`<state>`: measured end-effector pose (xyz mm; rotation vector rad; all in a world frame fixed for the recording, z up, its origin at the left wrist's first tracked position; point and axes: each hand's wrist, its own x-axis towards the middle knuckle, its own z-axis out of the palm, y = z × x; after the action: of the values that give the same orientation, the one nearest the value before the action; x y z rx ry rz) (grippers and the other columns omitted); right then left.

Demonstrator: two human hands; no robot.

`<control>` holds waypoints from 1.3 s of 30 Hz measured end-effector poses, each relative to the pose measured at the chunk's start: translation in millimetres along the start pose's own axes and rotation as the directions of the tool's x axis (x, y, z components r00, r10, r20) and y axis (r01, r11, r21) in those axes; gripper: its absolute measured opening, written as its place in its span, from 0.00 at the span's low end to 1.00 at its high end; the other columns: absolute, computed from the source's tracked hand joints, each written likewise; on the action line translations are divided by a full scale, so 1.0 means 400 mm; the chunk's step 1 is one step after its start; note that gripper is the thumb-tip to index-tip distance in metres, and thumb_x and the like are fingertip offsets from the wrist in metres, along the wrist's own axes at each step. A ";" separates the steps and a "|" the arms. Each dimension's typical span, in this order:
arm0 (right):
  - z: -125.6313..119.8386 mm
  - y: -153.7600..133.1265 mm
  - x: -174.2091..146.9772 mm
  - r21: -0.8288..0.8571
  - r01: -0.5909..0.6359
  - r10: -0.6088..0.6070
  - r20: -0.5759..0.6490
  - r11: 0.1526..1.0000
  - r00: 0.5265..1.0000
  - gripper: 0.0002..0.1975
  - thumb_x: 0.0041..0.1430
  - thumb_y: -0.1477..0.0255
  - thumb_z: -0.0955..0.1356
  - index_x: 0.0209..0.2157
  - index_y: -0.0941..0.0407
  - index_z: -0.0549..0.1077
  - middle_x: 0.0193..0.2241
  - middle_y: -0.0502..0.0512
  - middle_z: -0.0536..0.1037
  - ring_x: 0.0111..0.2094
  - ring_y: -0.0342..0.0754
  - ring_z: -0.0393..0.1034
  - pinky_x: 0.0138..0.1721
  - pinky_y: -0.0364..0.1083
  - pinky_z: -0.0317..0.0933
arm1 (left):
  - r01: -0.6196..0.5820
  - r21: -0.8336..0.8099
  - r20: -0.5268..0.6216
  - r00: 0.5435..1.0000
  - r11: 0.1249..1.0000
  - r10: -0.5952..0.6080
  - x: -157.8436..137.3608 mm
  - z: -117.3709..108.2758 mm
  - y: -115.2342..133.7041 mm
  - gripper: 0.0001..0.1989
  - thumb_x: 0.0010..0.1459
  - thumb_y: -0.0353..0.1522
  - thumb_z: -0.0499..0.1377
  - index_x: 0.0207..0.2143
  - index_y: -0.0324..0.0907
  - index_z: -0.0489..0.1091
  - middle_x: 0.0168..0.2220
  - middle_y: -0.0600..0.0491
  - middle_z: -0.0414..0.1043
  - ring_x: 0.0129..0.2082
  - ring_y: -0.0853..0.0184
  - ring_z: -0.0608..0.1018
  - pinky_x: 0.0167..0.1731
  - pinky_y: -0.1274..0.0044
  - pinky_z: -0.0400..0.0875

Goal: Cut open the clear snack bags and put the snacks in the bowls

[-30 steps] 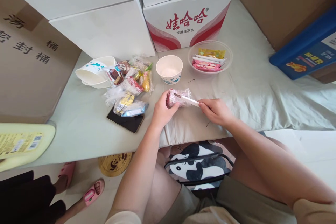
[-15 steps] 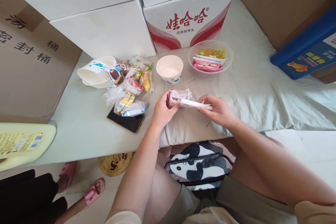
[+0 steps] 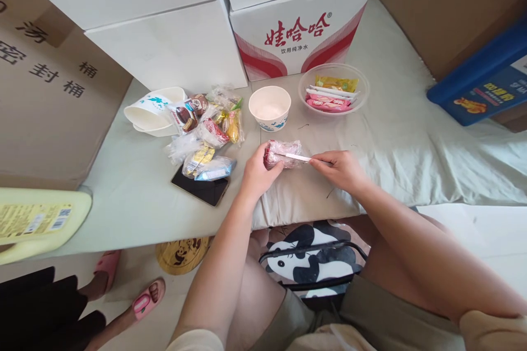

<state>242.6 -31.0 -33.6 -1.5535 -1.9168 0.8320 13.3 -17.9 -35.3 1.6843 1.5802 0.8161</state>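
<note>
My left hand [image 3: 260, 167] is closed around one end of a red snack packet in crinkled clear wrapping [image 3: 291, 148], just above the cloth-covered surface. In my right hand [image 3: 340, 169] is a slim white utility knife [image 3: 302, 158], held from the right. Its narrow blade lies across the wrapping, with the tip near my left fingers. Whether the blade has gone through the plastic, I cannot tell. Just beyond my hands stands a white paper bowl [image 3: 269, 115] with a blue pattern. My right palm hides most of the knife's handle.
Several wrapped snacks [image 3: 212, 134] lie heaped at the left, partly over a phone [image 3: 200, 186]. Behind them are tipped paper bowls [image 3: 142, 115]. A clear plastic bowl [image 3: 364, 88] holds snack packs. White boxes [image 3: 302, 33] line the back. Another person's feet [image 3: 148, 299] show lower left.
My right hand has turned the knife, so its flat side shows less and its thin blade now lies over the wrapping. My left hand keeps its hold. The view has shifted slightly.
</note>
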 end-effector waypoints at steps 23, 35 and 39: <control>-0.102 0.128 0.024 -0.383 -0.150 0.013 -0.339 0.911 0.941 0.15 0.58 0.64 0.66 0.38 0.55 0.82 0.38 0.63 0.80 0.42 0.62 0.71 0.42 0.57 0.63 | -0.118 0.086 -0.112 0.986 0.989 0.127 0.010 0.010 -0.027 0.32 0.54 0.34 0.63 0.61 0.40 0.61 0.58 0.39 0.68 0.58 0.57 0.72 0.59 0.64 0.67; -0.067 0.096 0.019 -0.294 0.011 -0.089 -0.255 0.956 0.963 0.12 0.59 0.69 0.64 0.37 0.55 0.79 0.37 0.61 0.79 0.37 0.56 0.71 0.42 0.54 0.64 | -0.203 0.138 -0.039 0.977 0.969 0.210 0.009 0.008 -0.016 0.13 0.56 0.31 0.62 0.45 0.43 0.73 0.53 0.45 0.71 0.55 0.60 0.75 0.58 0.65 0.68; -0.068 0.090 0.019 -0.283 0.008 -0.072 -0.217 0.959 0.974 0.13 0.60 0.68 0.63 0.36 0.56 0.79 0.37 0.62 0.79 0.40 0.58 0.71 0.43 0.55 0.64 | -0.191 0.100 -0.043 0.980 0.976 0.196 0.008 0.008 -0.014 0.10 0.57 0.31 0.61 0.43 0.42 0.73 0.52 0.45 0.72 0.54 0.60 0.76 0.56 0.66 0.70</control>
<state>284.6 -14.6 -41.9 -1.6838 -1.9522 0.3563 12.9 -14.9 -41.6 1.9233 1.5281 0.9012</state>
